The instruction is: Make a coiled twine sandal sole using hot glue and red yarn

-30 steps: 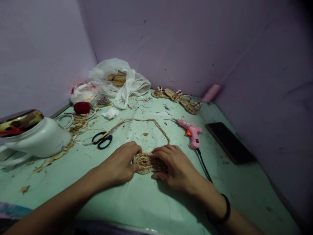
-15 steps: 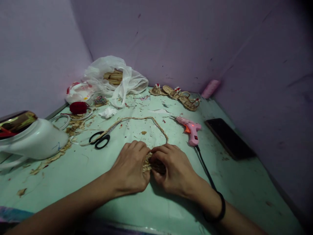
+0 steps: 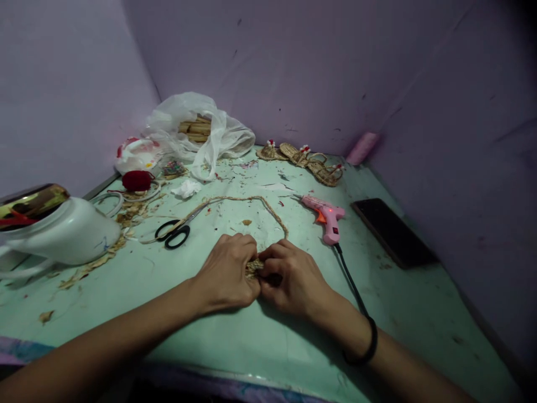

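Fingers curled nearly closed, the left hand (image 3: 230, 273) and right hand (image 3: 293, 277) gripped the tan coiled straw braid (image 3: 253, 268) between them over the pale-green table (image 3: 210, 347), seemingly shaping it, with steady pressure probably needed next.

Most of the woven straw piece (image 3: 253, 268) is hidden between the left hand (image 3: 229, 272) and the right hand (image 3: 291, 274), whose fingertips are partly out of sight, and the near end of the braided straw cord (image 3: 245, 198) disappears behind the right knuckles. The left edge cuts off the white pitcher (image 3: 86, 232), while the glue gun's black cable (image 3: 350, 280) vanishes beneath the right forearm. The pink cylinder (image 3: 363, 148) is blurred, and the small multicoloured packet's contents (image 3: 173, 169) are too tiny to identify.
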A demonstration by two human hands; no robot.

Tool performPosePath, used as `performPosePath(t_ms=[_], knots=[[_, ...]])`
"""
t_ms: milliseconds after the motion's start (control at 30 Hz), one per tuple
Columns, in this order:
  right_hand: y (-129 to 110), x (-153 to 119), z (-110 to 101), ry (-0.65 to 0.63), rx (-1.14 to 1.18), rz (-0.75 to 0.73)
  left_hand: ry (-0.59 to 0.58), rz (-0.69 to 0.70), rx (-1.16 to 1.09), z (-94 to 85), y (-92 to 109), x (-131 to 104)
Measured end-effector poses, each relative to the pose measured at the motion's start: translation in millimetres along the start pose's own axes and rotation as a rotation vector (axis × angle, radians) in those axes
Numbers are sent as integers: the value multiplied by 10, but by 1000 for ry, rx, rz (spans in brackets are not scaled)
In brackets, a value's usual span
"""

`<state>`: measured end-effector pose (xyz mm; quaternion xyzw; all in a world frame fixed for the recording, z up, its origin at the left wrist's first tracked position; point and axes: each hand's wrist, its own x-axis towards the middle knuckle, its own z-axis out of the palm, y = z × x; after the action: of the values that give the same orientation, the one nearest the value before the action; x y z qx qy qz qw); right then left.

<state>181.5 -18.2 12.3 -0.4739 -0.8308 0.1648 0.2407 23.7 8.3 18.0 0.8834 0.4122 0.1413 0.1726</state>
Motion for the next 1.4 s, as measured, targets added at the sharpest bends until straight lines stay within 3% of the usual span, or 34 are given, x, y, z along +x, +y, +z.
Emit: performPosePath(t_ms=[333,733,933,1033,1400], knots=[[24,1,14,-31,-13,0,10,69,30,13,-37,5],[-35,-13,10,-31,-33,42,33,-16,45,33,13,-44],[-24,-13,-24,-43,55,16,0,22,47,-34,-5,-91],[-6,-19,-33,-25,60,74,-9,30,41,-56,-21,-106],[1,-27,0,-47,43,86,7,35,72,-42,8,-96]])
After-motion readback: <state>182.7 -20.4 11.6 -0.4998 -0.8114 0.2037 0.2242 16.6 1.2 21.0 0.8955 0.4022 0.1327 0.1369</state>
